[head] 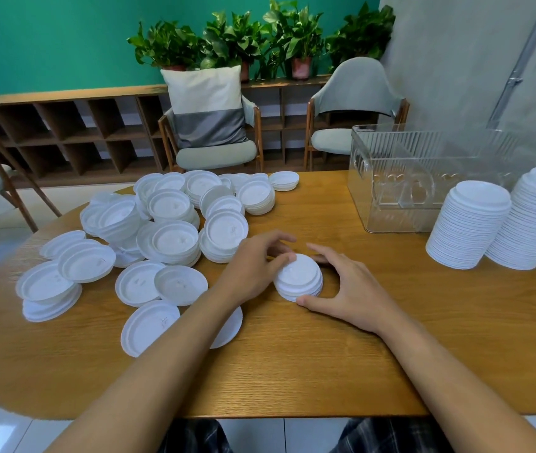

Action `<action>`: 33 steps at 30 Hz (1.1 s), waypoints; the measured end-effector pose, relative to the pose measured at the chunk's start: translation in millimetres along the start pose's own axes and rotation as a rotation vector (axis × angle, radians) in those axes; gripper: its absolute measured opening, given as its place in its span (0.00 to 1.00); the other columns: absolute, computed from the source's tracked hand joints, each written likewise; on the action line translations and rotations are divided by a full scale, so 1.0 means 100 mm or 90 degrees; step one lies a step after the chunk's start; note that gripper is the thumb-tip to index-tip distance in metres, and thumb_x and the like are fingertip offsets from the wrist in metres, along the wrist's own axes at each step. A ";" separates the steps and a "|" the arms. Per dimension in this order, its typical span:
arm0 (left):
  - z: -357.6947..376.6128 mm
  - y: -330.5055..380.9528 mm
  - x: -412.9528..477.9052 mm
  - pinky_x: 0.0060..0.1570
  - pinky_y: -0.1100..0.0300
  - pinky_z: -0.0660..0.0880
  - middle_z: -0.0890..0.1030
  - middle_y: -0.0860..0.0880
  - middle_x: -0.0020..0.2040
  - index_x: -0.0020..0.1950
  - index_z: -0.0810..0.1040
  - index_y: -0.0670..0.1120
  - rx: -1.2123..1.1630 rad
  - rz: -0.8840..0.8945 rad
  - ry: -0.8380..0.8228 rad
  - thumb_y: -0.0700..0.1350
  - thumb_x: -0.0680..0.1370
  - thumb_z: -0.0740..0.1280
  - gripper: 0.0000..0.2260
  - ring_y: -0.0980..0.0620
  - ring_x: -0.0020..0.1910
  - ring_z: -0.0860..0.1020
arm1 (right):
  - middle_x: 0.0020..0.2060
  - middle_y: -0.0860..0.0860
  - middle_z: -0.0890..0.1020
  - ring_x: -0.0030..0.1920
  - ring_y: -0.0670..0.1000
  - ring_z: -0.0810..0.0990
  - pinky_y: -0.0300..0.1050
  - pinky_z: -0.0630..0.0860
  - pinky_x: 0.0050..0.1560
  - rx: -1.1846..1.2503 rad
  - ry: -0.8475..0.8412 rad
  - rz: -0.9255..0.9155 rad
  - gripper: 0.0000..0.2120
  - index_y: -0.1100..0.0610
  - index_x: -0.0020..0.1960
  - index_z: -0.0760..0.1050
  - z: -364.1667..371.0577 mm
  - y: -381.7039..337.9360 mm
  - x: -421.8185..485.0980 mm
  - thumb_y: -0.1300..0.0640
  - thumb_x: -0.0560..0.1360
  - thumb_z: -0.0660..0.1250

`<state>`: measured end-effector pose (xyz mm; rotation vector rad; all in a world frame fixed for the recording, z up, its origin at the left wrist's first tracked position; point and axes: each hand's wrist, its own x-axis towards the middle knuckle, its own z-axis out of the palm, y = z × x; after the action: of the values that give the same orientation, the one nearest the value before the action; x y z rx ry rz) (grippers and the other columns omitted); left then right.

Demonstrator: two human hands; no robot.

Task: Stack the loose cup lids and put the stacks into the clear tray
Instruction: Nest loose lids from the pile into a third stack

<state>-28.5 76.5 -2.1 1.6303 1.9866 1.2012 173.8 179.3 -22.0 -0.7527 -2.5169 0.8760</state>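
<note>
Left hand [253, 266], right hand [354, 289] hold lid stack [299, 277].

Both bare forearms reach in from the near edge and converge toward the middle, the left slanting in from the near left and the right from the near right, wrists straight. The left grip [253, 266] lies palm down, fingers curled over the far left side of a small lid stack [299, 276], thumb tip on its top rim. The right grip [354, 289] cups the stack's right side, thumb against the near edge and fingers arched round the far side.
</note>
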 end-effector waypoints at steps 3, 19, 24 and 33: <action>0.02 0.01 0.00 0.54 0.65 0.77 0.85 0.56 0.51 0.59 0.84 0.50 0.021 0.007 0.003 0.47 0.83 0.71 0.07 0.62 0.52 0.82 | 0.62 0.28 0.73 0.64 0.32 0.68 0.35 0.64 0.66 -0.008 0.017 -0.032 0.39 0.37 0.75 0.68 0.00 0.00 0.00 0.39 0.68 0.80; -0.17 0.15 -0.10 0.57 0.60 0.80 0.82 0.58 0.61 0.68 0.82 0.52 0.124 0.020 -0.124 0.58 0.69 0.83 0.30 0.61 0.58 0.79 | 0.72 0.36 0.70 0.73 0.39 0.65 0.45 0.64 0.74 -0.018 -0.017 -0.028 0.45 0.40 0.79 0.66 -0.02 -0.02 -0.03 0.34 0.66 0.79; -0.15 0.15 -0.09 0.59 0.56 0.79 0.81 0.55 0.62 0.71 0.80 0.50 0.166 0.016 -0.144 0.60 0.70 0.81 0.33 0.58 0.59 0.78 | 0.67 0.32 0.70 0.70 0.35 0.65 0.37 0.61 0.68 -0.016 -0.019 -0.035 0.45 0.43 0.79 0.67 -0.02 -0.02 0.00 0.34 0.67 0.79; -0.52 0.14 -0.40 0.65 0.62 0.74 0.79 0.58 0.69 0.75 0.76 0.55 0.207 0.059 -0.127 0.64 0.72 0.78 0.34 0.61 0.67 0.75 | 0.69 0.36 0.72 0.71 0.40 0.66 0.44 0.64 0.72 -0.032 -0.027 -0.034 0.44 0.43 0.79 0.67 0.06 -0.08 -0.01 0.31 0.68 0.76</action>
<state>-42.3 18.8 28.9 1.9293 2.0767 0.7343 168.5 170.8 -21.5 -0.6854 -2.5925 0.8222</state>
